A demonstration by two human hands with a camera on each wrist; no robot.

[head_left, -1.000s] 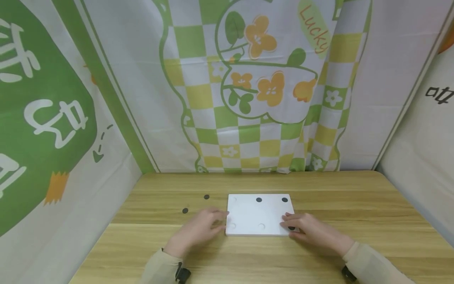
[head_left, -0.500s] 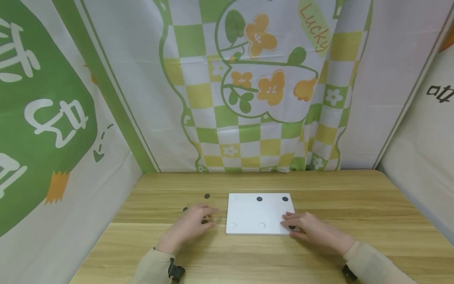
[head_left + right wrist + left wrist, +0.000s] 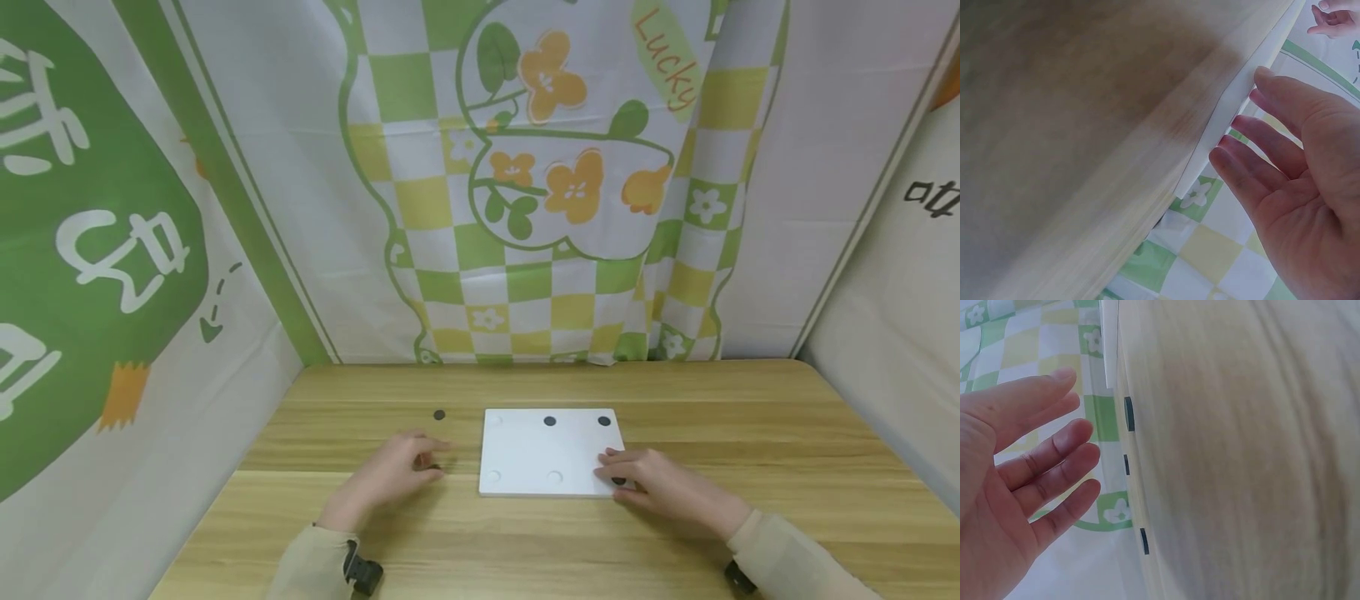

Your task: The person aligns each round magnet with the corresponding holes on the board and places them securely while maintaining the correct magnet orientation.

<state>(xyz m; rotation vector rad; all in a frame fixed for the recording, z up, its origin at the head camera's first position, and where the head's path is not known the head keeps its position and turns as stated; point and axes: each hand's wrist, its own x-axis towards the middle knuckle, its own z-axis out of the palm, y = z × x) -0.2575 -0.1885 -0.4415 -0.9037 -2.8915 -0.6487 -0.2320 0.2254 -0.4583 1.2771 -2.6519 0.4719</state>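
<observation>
A white rectangular board (image 3: 517,450) lies on the table, with shallow round recesses along its left and front parts. Two black discs sit along its far edge, a middle one (image 3: 550,421) and a corner one (image 3: 604,421). My right hand (image 3: 667,487) rests at the board's right edge, fingertips on it, partly covering another black disc (image 3: 618,481). Left of the board, my left hand (image 3: 386,479) hovers with relaxed fingers spread from the thumb, holding nothing. Three loose discs, including a near one (image 3: 1129,414), lie beside it in the left wrist view.
The wooden table (image 3: 525,550) carries the board and loose discs; one disc (image 3: 439,414) lies beyond my left hand. A patterned curtain (image 3: 562,300) hangs along the table's far edge, with fabric walls on both sides.
My left hand has left the board's left edge and moved left over the loose discs, hiding some of them in the head view. The right hand and board have stayed put.
</observation>
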